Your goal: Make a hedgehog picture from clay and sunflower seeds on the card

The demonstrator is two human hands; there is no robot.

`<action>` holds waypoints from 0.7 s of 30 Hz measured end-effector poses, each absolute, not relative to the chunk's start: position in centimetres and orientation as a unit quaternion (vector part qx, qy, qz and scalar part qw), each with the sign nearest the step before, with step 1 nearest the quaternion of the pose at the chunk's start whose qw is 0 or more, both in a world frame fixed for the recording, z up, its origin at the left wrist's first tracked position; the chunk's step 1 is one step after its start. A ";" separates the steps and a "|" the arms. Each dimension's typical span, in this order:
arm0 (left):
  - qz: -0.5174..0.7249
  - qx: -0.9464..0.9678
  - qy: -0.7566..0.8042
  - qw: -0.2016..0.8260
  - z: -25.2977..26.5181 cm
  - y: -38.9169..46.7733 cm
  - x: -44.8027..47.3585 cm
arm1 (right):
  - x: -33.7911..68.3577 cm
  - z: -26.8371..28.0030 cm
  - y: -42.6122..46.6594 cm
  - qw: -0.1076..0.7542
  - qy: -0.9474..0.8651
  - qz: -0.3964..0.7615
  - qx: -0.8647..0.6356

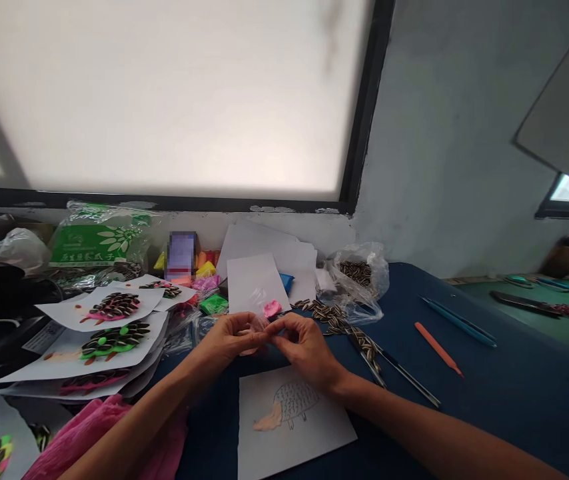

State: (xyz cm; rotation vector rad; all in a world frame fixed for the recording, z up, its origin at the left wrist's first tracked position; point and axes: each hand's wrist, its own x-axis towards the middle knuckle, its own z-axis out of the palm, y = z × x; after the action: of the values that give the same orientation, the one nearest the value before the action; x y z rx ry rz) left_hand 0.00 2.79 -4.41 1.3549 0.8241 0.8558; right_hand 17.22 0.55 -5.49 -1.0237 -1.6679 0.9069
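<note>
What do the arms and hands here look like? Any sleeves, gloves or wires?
They are a person's: left hand and right hand are ungloved, and the left forearm and right forearm show no sleeve, watch, cable or marking. Rings, if any, cannot be made out.

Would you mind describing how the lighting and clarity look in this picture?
In the head view, the window is bright, almost washed out, against a dim grey wall; also in the head view, the upright screen is pixelated; again in the head view, clear plastic at the left hand and right hand is hard to trace.
</note>
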 end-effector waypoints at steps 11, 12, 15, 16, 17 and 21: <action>0.356 0.663 0.407 0.517 -5.2 3.4 -0.6 | 17.5 -5.2 -1.0 0.407 -0.718 0.308 -0.472; 0.362 0.671 0.410 0.501 -5.4 3.4 -0.5 | 17.7 -5.1 -1.0 0.373 -0.744 0.257 -0.492; 0.346 0.714 0.432 0.430 -5.8 3.4 -0.5 | 18.7 -4.3 -0.8 0.247 -0.798 0.103 -0.540; 0.329 0.735 0.446 0.391 -5.8 3.4 -0.5 | 19.1 -3.9 -0.7 0.220 -0.802 0.078 -0.550; 0.313 0.753 0.461 0.350 -5.7 3.4 -0.5 | 19.6 -3.4 -0.6 0.198 -0.802 0.059 -0.561; 0.296 0.777 0.501 0.240 -5.6 3.4 -0.8 | 21.6 -1.3 0.4 0.073 -0.782 -0.002 -0.619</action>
State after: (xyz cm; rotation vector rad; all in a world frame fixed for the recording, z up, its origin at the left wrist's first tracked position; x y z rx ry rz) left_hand -0.80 3.38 -5.64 2.1272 1.3713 0.8103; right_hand 21.59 0.35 -1.34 -1.8588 -2.3493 -0.0048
